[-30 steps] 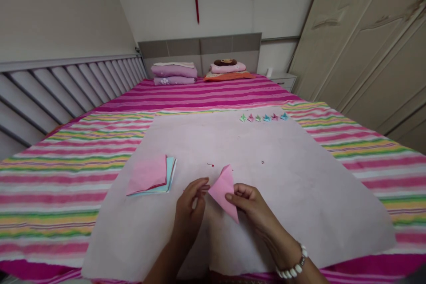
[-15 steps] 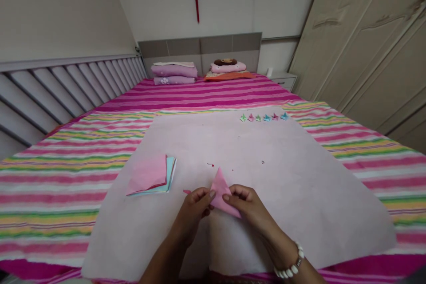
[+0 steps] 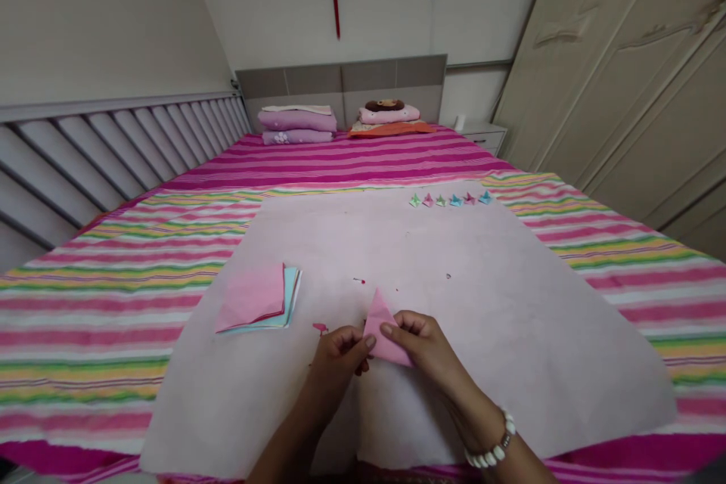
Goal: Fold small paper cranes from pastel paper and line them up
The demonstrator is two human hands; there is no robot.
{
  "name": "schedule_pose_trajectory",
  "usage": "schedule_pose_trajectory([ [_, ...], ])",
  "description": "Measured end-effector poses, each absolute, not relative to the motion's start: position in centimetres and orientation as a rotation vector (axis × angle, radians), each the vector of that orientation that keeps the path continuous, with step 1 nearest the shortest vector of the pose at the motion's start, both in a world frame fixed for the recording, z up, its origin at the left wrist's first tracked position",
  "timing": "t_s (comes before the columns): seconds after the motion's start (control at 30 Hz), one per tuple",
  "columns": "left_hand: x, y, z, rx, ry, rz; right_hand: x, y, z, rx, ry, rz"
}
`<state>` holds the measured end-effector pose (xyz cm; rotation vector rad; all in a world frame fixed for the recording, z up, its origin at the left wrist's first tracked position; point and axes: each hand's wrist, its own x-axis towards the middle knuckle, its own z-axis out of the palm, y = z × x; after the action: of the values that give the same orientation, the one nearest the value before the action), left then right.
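A pink sheet of paper (image 3: 381,325), folded into a triangle with its tip pointing away from me, is held between both hands above the large pale sheet (image 3: 499,363). My left hand (image 3: 343,355) pinches its lower left corner, thumb on top and the other fingers underneath. On the right edge, my right hand (image 3: 423,336) grips it with the thumb pressed on the face. A small pink scrap (image 3: 321,327) lies just beyond my left hand. To the left rests a stack of coloured paper squares (image 3: 252,299), pink on top with light blue below.
Several small folded paper pieces (image 3: 441,200) in green, pink and blue stand in a row at the sheet's far right. Tiny scraps (image 3: 359,280) lie mid-sheet. Folded bedding (image 3: 297,121) sits by the headboard (image 3: 391,79). A slatted rail (image 3: 113,144) runs along the left.
Both hands and the pink triangle have shifted slightly to the right. My left hand has moved a little nearer to me, so more of the pink scrap shows.
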<state>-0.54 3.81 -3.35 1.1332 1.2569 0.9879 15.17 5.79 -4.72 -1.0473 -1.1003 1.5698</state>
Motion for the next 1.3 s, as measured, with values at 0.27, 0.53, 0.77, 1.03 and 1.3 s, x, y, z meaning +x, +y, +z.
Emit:
schedule_pose_trajectory([
  [0.27,-0.8,3.9,-3.0,1.058,1.086,0.990,16.0,6.3,-4.6,-1.020,-1.300,1.674],
  [0.53,-0.2,4.0,-3.5,0.724,1.211,1.240,15.9,6.7,-4.5,-1.057,-0.889,1.567],
  [0.77,1.0,3.4,-4.4,0.663,1.145,1.258,14.3,5.4,-5.2,-0.954,-0.956,1.725],
  [1.03,-0.7,3.5,-4.5,1.010,1.391,1.176,15.2,5.9,-4.2,-1.020,-1.014,1.665],
  [1.3,-2.8,4.6,-3.6,1.073,1.383,1.148,16.3,6.3,-4.6,-1.065,-1.031,1.620],
])
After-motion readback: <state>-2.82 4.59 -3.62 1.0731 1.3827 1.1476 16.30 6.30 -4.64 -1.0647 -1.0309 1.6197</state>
